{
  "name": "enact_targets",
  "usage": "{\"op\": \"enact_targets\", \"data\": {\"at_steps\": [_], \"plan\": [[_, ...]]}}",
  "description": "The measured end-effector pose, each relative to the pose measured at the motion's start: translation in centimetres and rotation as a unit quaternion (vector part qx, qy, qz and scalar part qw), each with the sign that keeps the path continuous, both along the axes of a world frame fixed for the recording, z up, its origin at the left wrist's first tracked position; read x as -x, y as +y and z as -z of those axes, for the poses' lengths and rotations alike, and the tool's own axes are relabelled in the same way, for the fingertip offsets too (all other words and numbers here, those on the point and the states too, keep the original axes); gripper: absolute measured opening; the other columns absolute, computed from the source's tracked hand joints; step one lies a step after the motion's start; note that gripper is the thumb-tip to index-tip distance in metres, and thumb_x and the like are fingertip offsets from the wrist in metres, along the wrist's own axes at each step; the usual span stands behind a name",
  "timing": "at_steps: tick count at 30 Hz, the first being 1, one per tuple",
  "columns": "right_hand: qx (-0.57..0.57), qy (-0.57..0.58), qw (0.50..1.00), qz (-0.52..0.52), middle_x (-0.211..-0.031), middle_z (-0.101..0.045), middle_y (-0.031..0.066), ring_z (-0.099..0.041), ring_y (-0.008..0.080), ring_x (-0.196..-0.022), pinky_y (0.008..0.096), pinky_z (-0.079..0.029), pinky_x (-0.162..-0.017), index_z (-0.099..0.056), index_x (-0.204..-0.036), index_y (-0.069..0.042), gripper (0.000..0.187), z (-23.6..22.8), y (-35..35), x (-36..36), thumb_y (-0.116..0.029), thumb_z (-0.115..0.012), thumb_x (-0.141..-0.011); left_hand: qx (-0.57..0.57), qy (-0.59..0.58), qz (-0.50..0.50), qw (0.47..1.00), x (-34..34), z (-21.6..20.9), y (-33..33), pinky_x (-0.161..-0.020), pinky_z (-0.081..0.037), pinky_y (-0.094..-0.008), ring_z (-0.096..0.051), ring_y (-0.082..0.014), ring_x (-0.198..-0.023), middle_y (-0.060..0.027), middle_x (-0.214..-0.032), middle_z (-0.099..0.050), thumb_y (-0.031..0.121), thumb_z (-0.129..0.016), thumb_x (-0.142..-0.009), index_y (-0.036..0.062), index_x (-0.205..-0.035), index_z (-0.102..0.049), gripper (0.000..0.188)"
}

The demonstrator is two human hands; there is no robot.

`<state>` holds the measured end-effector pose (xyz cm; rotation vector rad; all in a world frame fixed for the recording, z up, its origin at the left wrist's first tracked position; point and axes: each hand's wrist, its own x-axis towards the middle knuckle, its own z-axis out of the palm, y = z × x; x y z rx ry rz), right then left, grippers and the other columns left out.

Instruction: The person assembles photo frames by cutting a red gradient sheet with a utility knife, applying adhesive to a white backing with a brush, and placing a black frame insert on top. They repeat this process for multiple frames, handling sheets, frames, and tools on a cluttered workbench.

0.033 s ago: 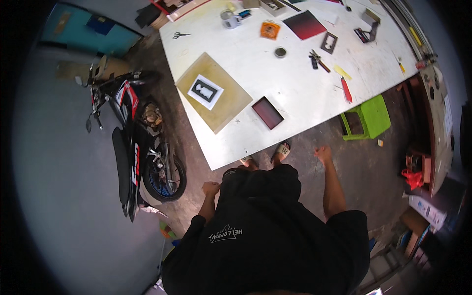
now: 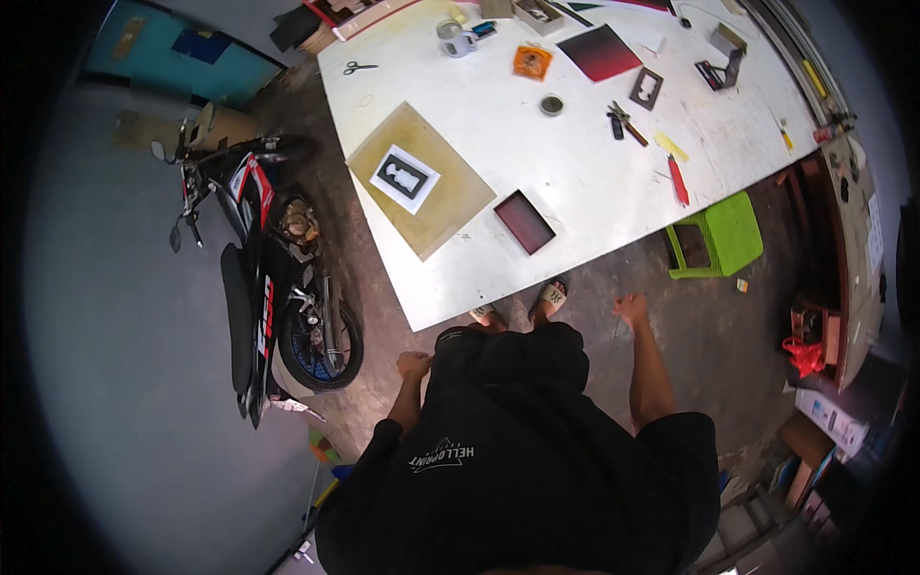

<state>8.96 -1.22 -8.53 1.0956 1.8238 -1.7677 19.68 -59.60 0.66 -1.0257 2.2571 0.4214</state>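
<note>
My left hand hangs beside my black shorts, fingers curled in, and nothing shows in it. On the other side my right hand is held out over the floor, its fingers loosely bent and somewhat apart, holding nothing visible. Neither hand touches the white table in front of me. Nearest on it lies a shallow dark-red box piece, open side up. To its left a yellowish cutting mat carries a white sheet with a dark frame-shaped piece that has a pale cutout.
On the table lie scissors, a mug, an orange packet, a round tin, keys, a red cutter and a dark-red sheet. A motorcycle stands left; a green stool sits right.
The view has shifted slightly, so the table's things sit a little lower and further right. My hands stay almost where they were; nothing was taken up or put down.
</note>
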Motion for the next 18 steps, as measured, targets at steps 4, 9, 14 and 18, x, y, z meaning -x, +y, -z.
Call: {"op": "enact_targets", "data": {"at_steps": [4, 9, 14, 18], "plan": [[0.202, -0.181, 0.960, 0.075, -0.092, -0.058, 0.0174, -0.059, 0.0339, -0.083, 0.0554, -0.051, -0.067, -0.049, -0.087, -0.011, 0.010, 9.9, 3.8, -9.7, -0.002, -0.046, -0.089, -0.040, 0.064, -0.009, 0.997, 0.9, 1.3, 2.7, -0.075, -0.058, -0.0355, -0.072, -0.0238, -0.075, -0.0077, -0.079, -0.073, 0.024, -0.069, -0.072, 0.0168, -0.084, -0.078, 0.017], [0.102, -0.219, 0.968, -0.071, -0.084, -0.063, 0.0099, -0.066, 0.0295, -0.079, 0.0499, -0.054, -0.071, -0.061, -0.098, -0.008, 0.025, 8.0, -2.2, -15.3, -0.028, -0.062, -0.084, -0.054, 0.162, 0.143, 0.975, 3.8, 4.7, 1.0, -0.077, -0.057, -0.0374, -0.071, -0.0274, -0.083, -0.0068, -0.088, -0.074, 0.032, -0.070, -0.073, 0.0136, -0.090, -0.077, 0.026], [-0.313, -0.038, 0.840, -0.442, -0.074, -0.067, 0.0181, -0.069, 0.0248, -0.062, 0.0374, -0.054, -0.054, -0.057, -0.078, 0.005, 0.020, 6.6, -0.3, -18.9, -0.011, -0.068, -0.082, -0.030, 0.116, 0.382, 0.916, 5.8, 9.6, 4.2, -0.068, -0.057, -0.0418, -0.070, -0.0300, -0.076, -0.0086, -0.082, -0.072, 0.041, -0.058, -0.080, 0.0103, -0.084, -0.075, 0.035], [-0.198, -0.083, 0.973, -0.079, -0.066, -0.067, 0.0142, -0.065, 0.0233, -0.052, 0.0358, -0.054, -0.055, -0.055, -0.072, -0.002, 0.023, -2.4, -6.8, -14.7, -0.019, -0.067, -0.083, -0.025, -0.003, 0.371, 0.928, 4.9, 10.3, -2.8, -0.075, -0.056, -0.0405, -0.070, -0.0323, -0.090, -0.0160, -0.103, -0.070, 0.036, -0.065, -0.081, 0.0086, -0.098, -0.071, 0.033]]}}
